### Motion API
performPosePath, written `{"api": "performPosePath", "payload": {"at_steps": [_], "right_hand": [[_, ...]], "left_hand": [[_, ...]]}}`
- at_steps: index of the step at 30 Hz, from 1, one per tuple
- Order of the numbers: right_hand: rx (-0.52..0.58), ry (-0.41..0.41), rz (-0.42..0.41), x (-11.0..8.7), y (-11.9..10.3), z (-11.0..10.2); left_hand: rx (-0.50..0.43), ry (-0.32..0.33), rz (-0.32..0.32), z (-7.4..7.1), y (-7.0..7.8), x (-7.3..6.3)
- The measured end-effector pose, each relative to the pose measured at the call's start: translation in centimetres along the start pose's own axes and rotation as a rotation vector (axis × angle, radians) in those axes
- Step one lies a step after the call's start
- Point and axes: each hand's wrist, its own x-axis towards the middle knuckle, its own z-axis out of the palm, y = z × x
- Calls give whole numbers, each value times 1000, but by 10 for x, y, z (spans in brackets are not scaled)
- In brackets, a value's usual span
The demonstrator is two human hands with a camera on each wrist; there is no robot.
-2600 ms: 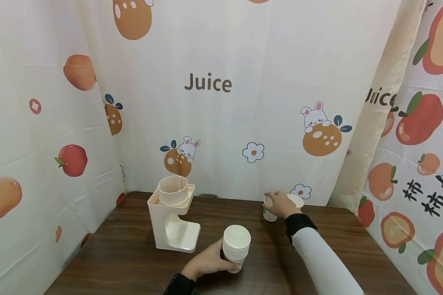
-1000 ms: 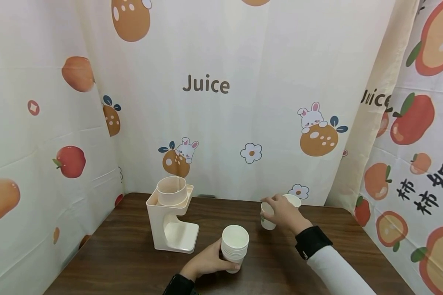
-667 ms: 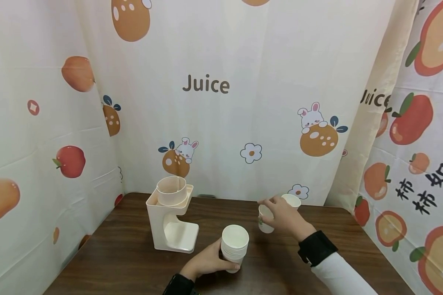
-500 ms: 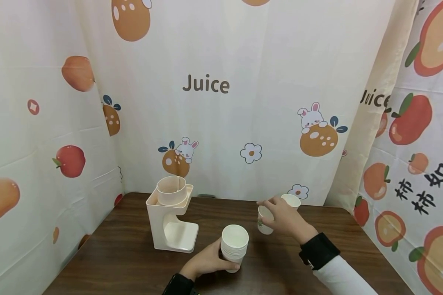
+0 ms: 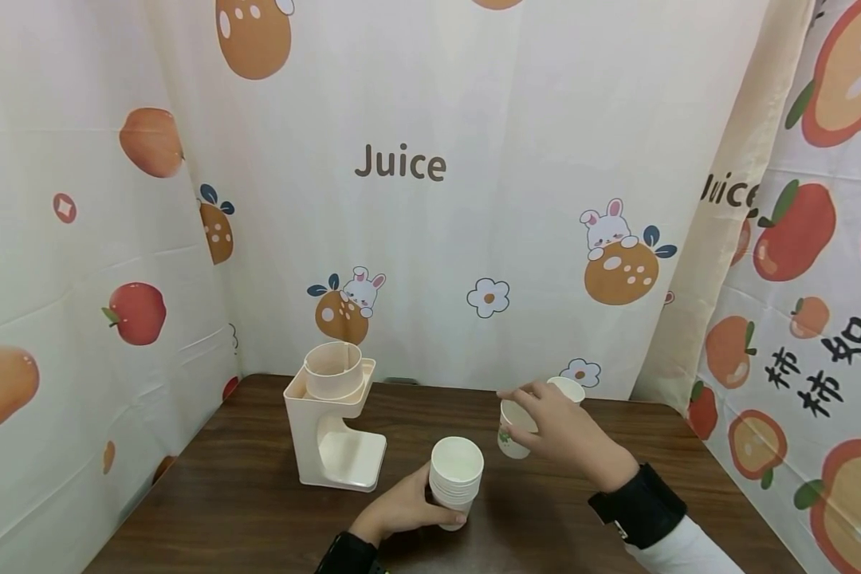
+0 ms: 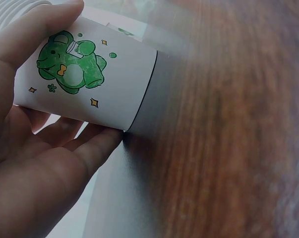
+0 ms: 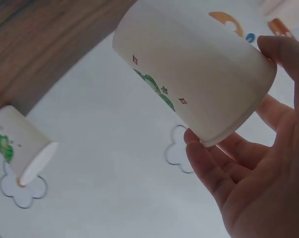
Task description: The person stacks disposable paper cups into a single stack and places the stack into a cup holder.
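Observation:
In the head view my left hand (image 5: 405, 504) grips a stack of nested white paper cups (image 5: 459, 470) in front of me. The left wrist view shows a green cartoon bear printed on the stack's outer cup (image 6: 80, 74), with thumb and fingers curled round it. Further back on the right, my right hand (image 5: 556, 424) holds a single paper cup (image 5: 513, 442) at its rim. Thumb and fingertips touch opposite sides of that rim in the right wrist view, where the single cup (image 7: 189, 64) tilts across the upper middle. Another paper cup (image 5: 568, 388) stands behind this hand, partly hidden by it.
A cream-coloured stand (image 5: 308, 438) with a round cup-like container (image 5: 335, 372) on top stands at the left of the dark wooden table (image 5: 244, 494). Fruit-printed curtains (image 5: 430, 239) close in the back and both sides.
My right hand and the single cup have moved a little toward me and to the left, away from the cup behind. The left hand stays with the stack.

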Motion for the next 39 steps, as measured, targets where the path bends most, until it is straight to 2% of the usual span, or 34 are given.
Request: {"api": "performPosePath", "payload": {"at_steps": [8, 15, 22, 32, 39], "right_hand": [[-33, 46, -39, -2, -15, -16], [-20, 96, -88, -2, -30, -26], [6, 108, -128, 0, -43, -34], [15, 155, -221, 5, -55, -33], [45, 114, -201, 9, -65, -26]], "left_hand": [[-7, -4, 2, 0, -1, -1], [-17, -15, -2, 0, 0, -1], [-26, -27, -3, -1, 0, 0], [-29, -31, -4, -3, 1, -1], [-11, -31, -28, -3, 0, 0]]}}
